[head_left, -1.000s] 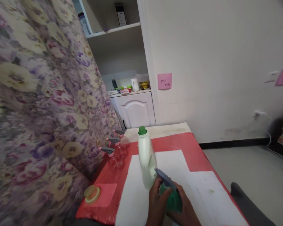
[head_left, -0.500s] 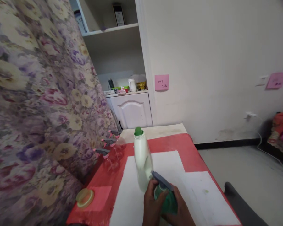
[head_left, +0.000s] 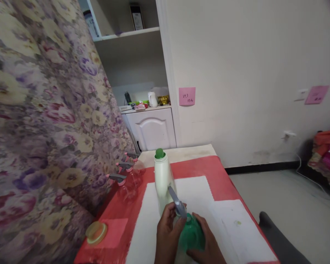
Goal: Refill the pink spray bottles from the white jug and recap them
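Observation:
Low in the middle of the view, my right hand [head_left: 207,242] is wrapped round a green see-through spray bottle [head_left: 191,234]. My left hand [head_left: 167,227] grips a grey trigger spray head [head_left: 178,205] at its collar, just left of the bottle's neck. The neck shows bare beside it. Any dip tube under the head is hidden by my fingers. Right behind my hands stands a pale green jug [head_left: 162,176] with a moulded handle, upright on white paper. A darker green piece shows at its mouth.
Several clear spray bottles [head_left: 128,192] with grey and pink heads line the table's left edge. A shallow round lid or dish [head_left: 96,233] lies at the front left, by a pink paper [head_left: 117,231]. White paper [head_left: 236,231] covers part of the red cloth [head_left: 200,168].
The spray head has come off the green bottle's neck and moved left in my left hand. My right hand still holds the bottle.

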Demonstrator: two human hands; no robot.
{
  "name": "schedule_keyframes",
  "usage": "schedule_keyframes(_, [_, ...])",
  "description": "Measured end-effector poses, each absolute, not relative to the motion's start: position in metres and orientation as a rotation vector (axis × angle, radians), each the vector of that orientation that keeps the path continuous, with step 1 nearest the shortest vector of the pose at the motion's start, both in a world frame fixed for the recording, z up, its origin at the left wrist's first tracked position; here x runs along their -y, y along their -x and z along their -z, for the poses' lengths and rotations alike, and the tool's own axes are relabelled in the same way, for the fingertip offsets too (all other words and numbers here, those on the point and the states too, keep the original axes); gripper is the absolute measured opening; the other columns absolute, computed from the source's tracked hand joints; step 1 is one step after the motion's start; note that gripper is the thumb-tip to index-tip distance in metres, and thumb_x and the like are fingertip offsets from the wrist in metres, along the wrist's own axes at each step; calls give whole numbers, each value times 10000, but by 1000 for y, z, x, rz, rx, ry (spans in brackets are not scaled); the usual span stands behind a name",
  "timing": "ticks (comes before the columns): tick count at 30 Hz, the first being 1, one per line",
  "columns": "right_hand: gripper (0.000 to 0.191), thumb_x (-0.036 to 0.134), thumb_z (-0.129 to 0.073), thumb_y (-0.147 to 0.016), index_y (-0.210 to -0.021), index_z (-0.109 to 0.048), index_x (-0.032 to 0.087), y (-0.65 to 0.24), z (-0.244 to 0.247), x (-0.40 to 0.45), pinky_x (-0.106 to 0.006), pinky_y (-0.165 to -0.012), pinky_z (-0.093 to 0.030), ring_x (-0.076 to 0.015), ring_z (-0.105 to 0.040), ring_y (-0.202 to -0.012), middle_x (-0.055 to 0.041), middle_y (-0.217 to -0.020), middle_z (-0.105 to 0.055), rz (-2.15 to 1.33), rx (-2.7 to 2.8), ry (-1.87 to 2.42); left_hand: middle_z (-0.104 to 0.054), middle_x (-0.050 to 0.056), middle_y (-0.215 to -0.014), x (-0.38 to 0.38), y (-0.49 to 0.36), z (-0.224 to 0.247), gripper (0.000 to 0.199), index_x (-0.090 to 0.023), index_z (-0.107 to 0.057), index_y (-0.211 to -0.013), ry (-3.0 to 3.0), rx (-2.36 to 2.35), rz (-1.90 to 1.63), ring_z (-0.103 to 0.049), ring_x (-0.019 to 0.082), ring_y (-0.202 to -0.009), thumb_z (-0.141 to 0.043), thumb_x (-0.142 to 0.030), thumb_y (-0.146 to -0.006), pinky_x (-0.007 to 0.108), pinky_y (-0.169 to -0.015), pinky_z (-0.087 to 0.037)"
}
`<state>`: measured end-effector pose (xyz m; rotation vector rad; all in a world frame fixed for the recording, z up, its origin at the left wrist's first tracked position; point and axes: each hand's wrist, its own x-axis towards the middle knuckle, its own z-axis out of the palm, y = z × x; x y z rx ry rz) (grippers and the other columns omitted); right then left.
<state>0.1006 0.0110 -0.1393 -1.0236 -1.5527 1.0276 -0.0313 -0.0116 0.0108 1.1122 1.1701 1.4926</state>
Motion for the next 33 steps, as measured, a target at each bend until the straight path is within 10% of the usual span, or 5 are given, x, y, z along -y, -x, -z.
schedule_keyframes(33, [782, 283, -725, -653, -1352, -379, 220, -104, 135, -6, -451, -1071, -397, -335, -495, -1275, -120, -1362, -517, -1022, 1554, 911, -675, 102, -1109, 34, 35, -36, 364, -201, -627, -1149, -1372, -1010, -1384, -655, 238, -959, -652, -392, -840, 329, -851, -542])
